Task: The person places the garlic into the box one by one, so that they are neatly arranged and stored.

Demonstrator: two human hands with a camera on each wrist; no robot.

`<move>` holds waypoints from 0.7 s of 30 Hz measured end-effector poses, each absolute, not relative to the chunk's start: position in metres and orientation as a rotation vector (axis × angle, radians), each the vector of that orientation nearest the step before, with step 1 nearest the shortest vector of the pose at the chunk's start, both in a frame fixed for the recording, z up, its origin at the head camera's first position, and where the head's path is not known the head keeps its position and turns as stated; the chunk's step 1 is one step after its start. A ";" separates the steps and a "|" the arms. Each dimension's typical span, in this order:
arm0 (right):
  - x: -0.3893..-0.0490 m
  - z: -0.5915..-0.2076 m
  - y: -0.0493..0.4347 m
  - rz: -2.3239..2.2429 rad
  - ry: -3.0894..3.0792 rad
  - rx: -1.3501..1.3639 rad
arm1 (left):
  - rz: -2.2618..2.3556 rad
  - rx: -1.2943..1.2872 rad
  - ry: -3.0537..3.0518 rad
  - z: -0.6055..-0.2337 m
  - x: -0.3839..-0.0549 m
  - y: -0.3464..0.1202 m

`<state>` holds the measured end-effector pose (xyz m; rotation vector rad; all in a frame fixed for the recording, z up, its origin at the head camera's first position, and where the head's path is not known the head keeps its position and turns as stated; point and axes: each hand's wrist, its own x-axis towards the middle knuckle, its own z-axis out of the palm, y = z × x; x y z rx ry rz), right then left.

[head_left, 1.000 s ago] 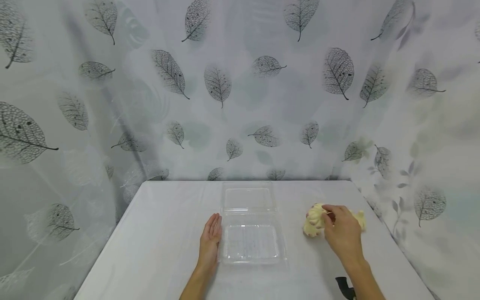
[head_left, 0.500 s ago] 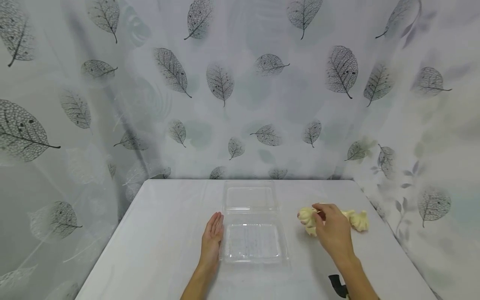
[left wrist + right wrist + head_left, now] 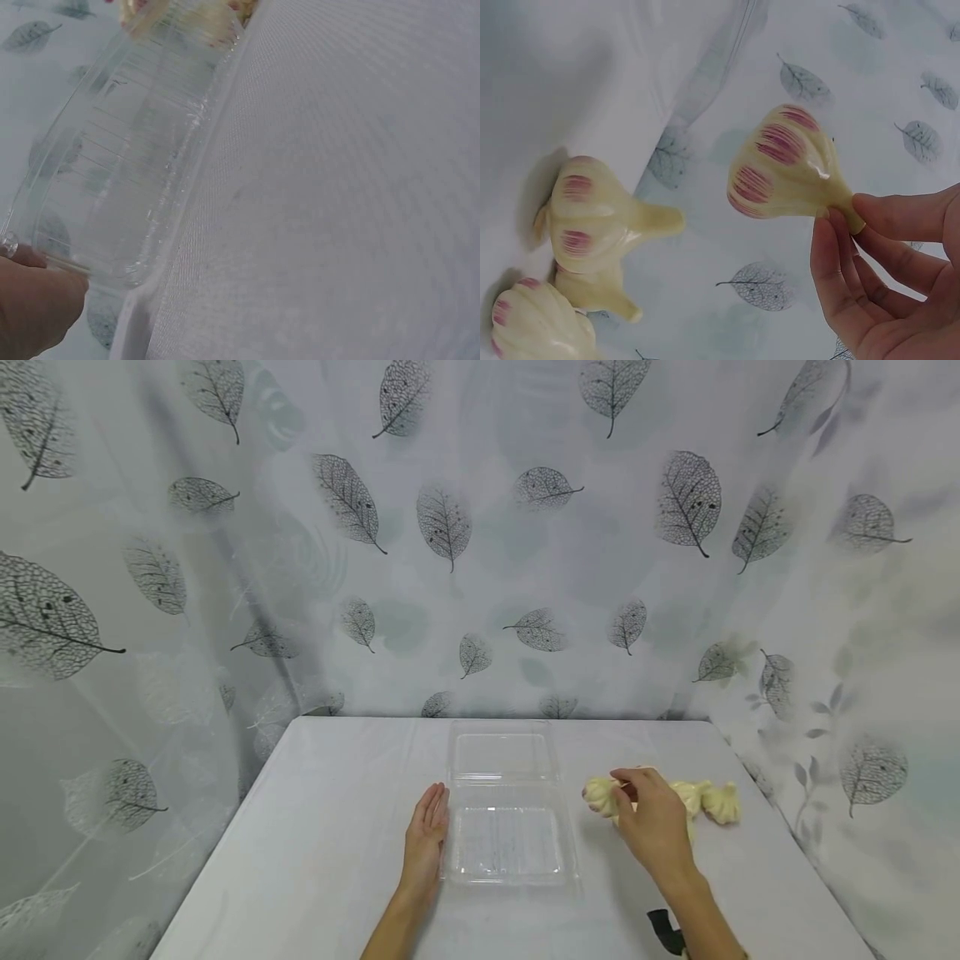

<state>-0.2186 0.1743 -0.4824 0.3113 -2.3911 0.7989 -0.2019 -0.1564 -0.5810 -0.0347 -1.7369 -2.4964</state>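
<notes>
My right hand (image 3: 652,822) pinches a garlic bulb (image 3: 780,165) by its stem between thumb and fingertips. The bulb is cream with purple streaks and hangs clear of the others in the right wrist view. Left of centre, my left hand (image 3: 426,843) lies with straight fingers along the left side of a clear plastic container (image 3: 517,883). Its lid (image 3: 501,777) is folded back toward the far edge. The left wrist view catches part of that hand (image 3: 37,307) at the container's corner.
Several more garlic bulbs (image 3: 722,803) lie on the right of the white table (image 3: 322,860), partly behind my right hand. A black piece (image 3: 663,931) shows beside the right wrist. A leaf-patterned curtain (image 3: 480,568) hangs behind and at both sides.
My right hand has moved left with the garlic bulb, away from the other bulbs and closer to the container. The left hand keeps its place at the container's side.
</notes>
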 end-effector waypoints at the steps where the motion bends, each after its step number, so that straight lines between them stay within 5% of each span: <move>1: -0.218 -0.482 0.173 0.798 -2.389 0.313 | -2.496 -0.035 -1.739 -0.581 -0.202 -0.156; 21: -0.221 -0.484 0.150 0.822 -2.373 0.372 | -2.493 -0.015 -1.716 -0.578 -0.202 -0.154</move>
